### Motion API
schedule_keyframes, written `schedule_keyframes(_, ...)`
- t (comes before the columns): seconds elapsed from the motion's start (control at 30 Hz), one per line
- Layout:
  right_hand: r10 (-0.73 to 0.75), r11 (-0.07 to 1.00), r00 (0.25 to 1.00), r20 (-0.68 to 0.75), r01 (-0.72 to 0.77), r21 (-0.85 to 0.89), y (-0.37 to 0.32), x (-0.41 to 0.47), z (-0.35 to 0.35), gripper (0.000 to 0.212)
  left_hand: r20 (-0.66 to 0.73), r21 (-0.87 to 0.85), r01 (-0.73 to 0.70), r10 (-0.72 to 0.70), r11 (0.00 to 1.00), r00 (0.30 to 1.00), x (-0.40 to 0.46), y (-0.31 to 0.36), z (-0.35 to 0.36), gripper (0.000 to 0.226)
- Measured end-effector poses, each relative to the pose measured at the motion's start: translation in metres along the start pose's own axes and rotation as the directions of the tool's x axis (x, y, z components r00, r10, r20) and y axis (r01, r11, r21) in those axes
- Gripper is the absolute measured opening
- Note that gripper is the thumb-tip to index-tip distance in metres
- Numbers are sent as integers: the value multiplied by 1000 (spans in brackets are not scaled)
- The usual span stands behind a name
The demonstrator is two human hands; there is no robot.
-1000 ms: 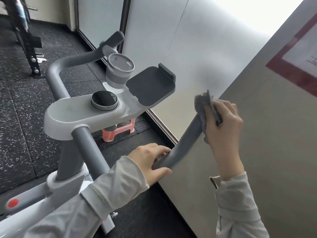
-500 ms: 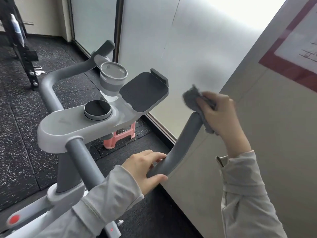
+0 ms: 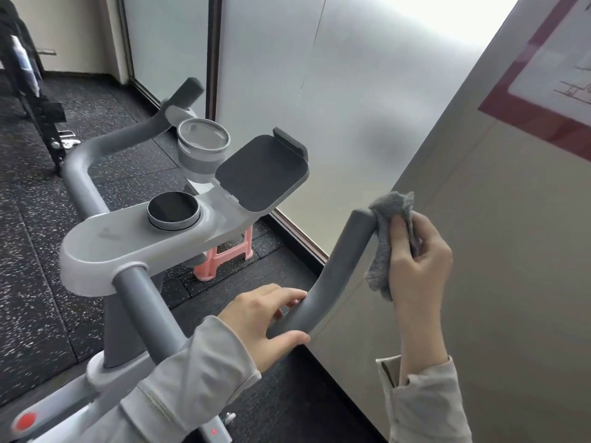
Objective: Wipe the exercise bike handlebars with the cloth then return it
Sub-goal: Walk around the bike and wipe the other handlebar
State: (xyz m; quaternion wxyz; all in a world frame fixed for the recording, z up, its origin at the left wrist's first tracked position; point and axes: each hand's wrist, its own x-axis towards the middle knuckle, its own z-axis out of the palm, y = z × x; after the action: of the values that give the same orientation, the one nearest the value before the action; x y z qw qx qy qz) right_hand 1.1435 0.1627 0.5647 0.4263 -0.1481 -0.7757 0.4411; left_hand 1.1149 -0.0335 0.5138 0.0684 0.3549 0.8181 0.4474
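Right hand (image 3: 419,263) pinches cloth (image 3: 388,238) at right handlebar (image 3: 339,266) tip; left hand (image 3: 265,318) grips its bend. Best wrap cloth fully round, then drag down.

pink stool (image 3: 224,257), red-framed poster (image 3: 550,75), speckled floor (image 3: 32,282)

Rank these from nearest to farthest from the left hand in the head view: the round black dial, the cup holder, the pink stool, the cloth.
From the left hand gripping the handlebar's bend:
1. Pink stool, on the floor just beyond it.
2. Cloth, to the right at the bar's tip; near-tie with the round black dial, up-left on the console.
3. Cup holder, farthest, behind the dial.
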Motion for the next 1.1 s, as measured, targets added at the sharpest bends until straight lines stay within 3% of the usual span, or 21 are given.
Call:
schedule_keyframes(0.03,27,999,999,-28,-26,35,-1,2,3,14,-2,2,-1,1,1000,1000,0,0,0,49)
schedule_keyframes(0.13,135,981,991,6,-135,136,-3,15,15,29,-9,15,-10,10,1000,1000,-1,0,0,50)
schedule_keyframes(0.4,209,973,974,-86,-199,115,11,-4,31,37,-14,43,-28,28,999,1000,-5,2,0,52)
schedule_keyframes(0.57,231,973,960,-155,-227,46,11,-31,38,25,-27,65,-48,50,997,998,-13,4,-3,53)
schedule_keyframes(0.77,250,966,964,-92,-255,-47,12,-79,38,24,-58,92,-101,106,991,993,-39,-5,-14,57)
schedule_keyframes(0.97,316,948,947,-58,-317,-10,11,-115,44,36,-48,154,-135,143,979,988,-62,-19,-31,51)
schedule_keyframes(1.1,396,918,917,-47,-393,60,7,-130,51,32,-69,148,-161,173,976,983,-65,-30,-47,47)
